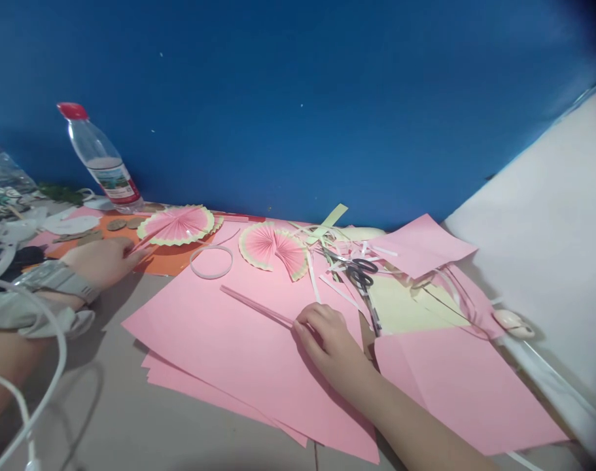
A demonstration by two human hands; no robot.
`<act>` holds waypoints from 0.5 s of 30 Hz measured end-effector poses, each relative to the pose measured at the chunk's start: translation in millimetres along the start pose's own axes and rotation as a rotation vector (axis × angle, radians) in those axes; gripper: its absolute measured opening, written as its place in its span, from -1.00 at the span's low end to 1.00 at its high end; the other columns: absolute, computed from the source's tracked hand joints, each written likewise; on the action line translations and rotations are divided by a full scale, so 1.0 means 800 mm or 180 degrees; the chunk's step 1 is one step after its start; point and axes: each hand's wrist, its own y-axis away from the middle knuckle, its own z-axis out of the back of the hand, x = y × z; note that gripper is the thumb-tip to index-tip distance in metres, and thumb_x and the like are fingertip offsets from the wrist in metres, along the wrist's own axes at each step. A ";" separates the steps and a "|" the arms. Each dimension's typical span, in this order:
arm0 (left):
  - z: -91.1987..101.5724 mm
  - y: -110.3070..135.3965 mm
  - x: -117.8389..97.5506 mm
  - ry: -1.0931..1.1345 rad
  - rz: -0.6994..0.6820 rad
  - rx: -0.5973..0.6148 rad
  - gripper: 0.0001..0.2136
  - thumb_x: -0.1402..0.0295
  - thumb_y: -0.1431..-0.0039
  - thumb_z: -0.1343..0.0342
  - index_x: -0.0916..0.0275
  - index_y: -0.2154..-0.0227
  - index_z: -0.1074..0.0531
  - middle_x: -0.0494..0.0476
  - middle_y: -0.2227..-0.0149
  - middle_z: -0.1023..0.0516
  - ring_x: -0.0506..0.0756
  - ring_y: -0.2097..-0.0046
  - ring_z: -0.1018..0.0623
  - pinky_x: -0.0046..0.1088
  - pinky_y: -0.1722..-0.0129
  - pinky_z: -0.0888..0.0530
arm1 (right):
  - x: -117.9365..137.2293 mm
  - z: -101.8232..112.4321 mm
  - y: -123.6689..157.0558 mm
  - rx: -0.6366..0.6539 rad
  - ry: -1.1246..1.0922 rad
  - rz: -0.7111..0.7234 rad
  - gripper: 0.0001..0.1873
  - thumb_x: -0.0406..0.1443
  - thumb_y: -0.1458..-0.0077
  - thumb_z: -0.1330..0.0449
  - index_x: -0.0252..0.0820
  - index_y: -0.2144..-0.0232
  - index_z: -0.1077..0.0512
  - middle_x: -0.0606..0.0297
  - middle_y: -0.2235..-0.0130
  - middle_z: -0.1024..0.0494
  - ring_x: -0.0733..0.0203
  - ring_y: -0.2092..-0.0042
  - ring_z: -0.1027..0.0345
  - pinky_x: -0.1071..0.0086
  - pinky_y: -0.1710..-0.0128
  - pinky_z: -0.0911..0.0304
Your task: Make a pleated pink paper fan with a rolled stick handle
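My right hand [327, 340] rests on a stack of pink paper sheets [229, 347], fingers curled and pinching the near end of a narrow folded pink paper strip [256, 305] that runs up-left. My left hand [104, 260], with a watch on the wrist, lies at the left on an orange sheet [167, 261], fingers closed on the stem end of a pleated pink fan with a yellow edge [177, 224]. A second pink fan [273, 248] lies folded in the middle, beside a white tape ring [211, 261].
Black-handled scissors [362, 278] lie among paper offcuts and a pale yellow sheet [400, 307] to the right. A plastic bottle with a red cap [101, 160] leans at the back left against a blue wall. White cable [42, 366] loops at the near left.
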 end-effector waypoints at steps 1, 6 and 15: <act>0.003 0.001 -0.003 -0.0124 -0.0032 0.0039 -0.63 0.02 -0.11 -0.01 0.22 0.58 -0.29 0.03 0.64 -0.26 0.21 0.36 -0.42 -0.40 0.35 -0.14 | 0.001 0.000 0.000 0.0003 -0.0001 -0.0003 -0.79 -0.33 -0.25 0.02 -0.15 0.43 -0.31 0.28 0.29 -0.42 0.19 0.19 -0.27 0.17 0.09 -0.14; 0.014 0.010 -0.030 -0.0989 0.0146 -0.0298 -0.59 0.07 -0.28 0.29 0.27 0.25 -0.32 0.20 0.37 -0.40 0.26 0.25 -0.44 -0.41 0.39 -0.14 | 0.002 0.001 0.000 -0.0019 -0.0034 -0.0007 -0.80 -0.34 -0.24 0.01 -0.15 0.43 -0.33 0.27 0.30 -0.44 0.18 0.20 -0.29 0.17 0.09 -0.16; 0.007 0.032 -0.073 -0.0451 0.0198 -0.0868 -0.66 0.12 -0.31 0.33 0.18 0.20 -0.27 0.08 0.40 -0.34 0.14 0.33 -0.41 -0.42 0.37 -0.19 | 0.000 0.001 -0.001 -0.0020 -0.0010 -0.0007 -0.79 -0.33 -0.24 0.01 -0.15 0.42 -0.34 0.27 0.30 -0.44 0.17 0.19 -0.30 0.16 0.09 -0.16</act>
